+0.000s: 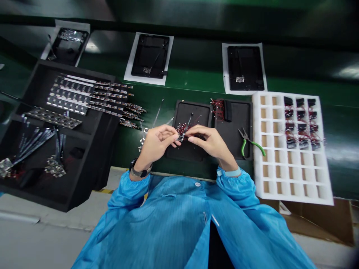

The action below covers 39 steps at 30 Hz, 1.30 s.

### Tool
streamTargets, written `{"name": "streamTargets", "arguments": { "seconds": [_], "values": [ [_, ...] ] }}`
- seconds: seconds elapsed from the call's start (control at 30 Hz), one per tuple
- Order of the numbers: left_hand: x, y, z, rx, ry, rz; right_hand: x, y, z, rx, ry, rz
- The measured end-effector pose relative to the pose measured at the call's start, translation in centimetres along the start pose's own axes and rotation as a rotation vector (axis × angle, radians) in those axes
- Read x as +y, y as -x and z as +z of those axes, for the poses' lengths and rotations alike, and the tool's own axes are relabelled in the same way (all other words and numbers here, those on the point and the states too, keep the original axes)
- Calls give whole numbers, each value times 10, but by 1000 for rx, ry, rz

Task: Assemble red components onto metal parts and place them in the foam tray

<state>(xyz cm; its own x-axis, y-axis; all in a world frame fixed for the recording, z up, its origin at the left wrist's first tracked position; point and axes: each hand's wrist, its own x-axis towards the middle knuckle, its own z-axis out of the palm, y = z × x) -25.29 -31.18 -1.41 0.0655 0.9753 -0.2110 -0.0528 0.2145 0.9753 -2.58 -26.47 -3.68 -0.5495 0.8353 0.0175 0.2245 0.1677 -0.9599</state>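
Over a black tray, my left hand pinches a small circuit board between thumb and fingertips. A dark ribbon cable runs from the board away from me. My right hand is closed at the board's right edge, thumb and forefinger pinched together; whatever lies between them is too small to make out. Behind my fingertips, a cluster of small parts with red wires lies in the tray. A few ribbon cables with little boards rest on the green table by my left hand.
Green-handled pliers lie on a second black tray, which also holds a red-wired bundle. Right is a white foam tray with black parts. Left stands a black box of boards. Three dark panels lie behind.
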Motion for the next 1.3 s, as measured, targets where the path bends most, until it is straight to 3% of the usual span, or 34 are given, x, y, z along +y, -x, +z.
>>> {"name": "streamTargets", "arguments": {
  "seconds": [0.07,0.23,0.37,0.63,0.87,1.1,1.3],
  "values": [
    [10,4,-9,88,-28,65,2,1,3,36,202,-119],
    [19,12,-33,272,-74,168,10,-3,23,-248,697,-258],
    [12,16,-46,322,-56,196,12,-19,34,-327,869,-305],
    [1,17,-52,333,-27,171,13,-36,37,-429,843,-284],
    [0,16,-57,375,-64,170,-8,-27,26,-256,690,-292],
    [-4,14,-58,372,-51,204,11,-28,40,-449,791,-338],
    [-8,15,-58,372,-42,191,19,-29,50,-451,794,-305]
  ]
}}
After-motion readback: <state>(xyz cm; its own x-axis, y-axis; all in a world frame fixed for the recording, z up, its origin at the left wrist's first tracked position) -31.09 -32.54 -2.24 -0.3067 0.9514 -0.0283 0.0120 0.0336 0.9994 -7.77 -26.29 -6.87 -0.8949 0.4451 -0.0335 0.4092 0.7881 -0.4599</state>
